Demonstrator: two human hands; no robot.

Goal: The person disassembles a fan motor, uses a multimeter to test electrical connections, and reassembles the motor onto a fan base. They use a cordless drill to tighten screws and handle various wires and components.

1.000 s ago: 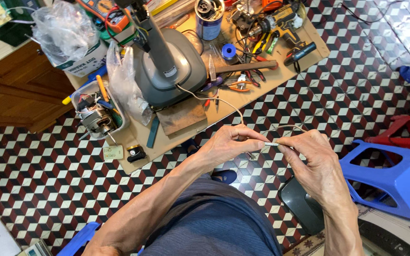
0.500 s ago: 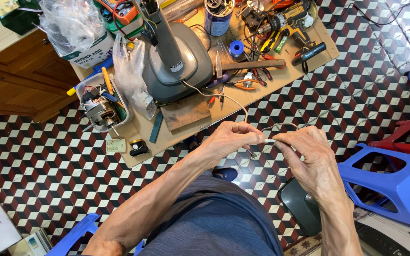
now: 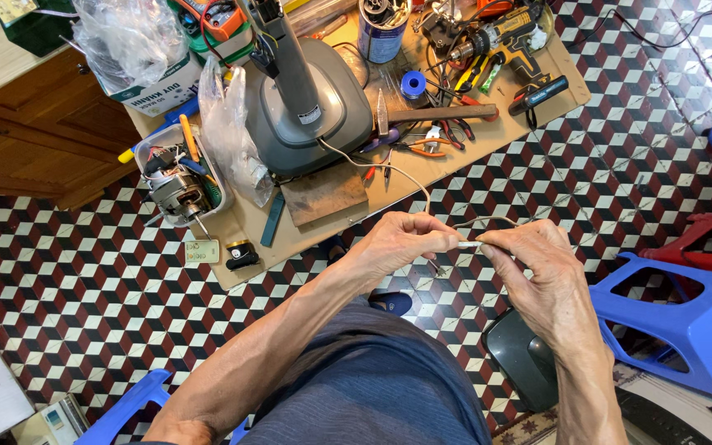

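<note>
Wire (image 3: 405,171) pinched in both hands (image 3: 401,241) (image 3: 537,262), above cluttered board (image 3: 537,107), checkered floor (image 3: 67,272).

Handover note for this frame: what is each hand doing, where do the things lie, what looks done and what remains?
Left hand and right hand pinch the pale wire between fingertips, above the tiled floor.
The wire runs back to the grey fan base on the board, among pliers and a drill.
Done: wire end lifted to the hands.
Left: the wire end, held between the fingers, is not joined to anything.
</note>
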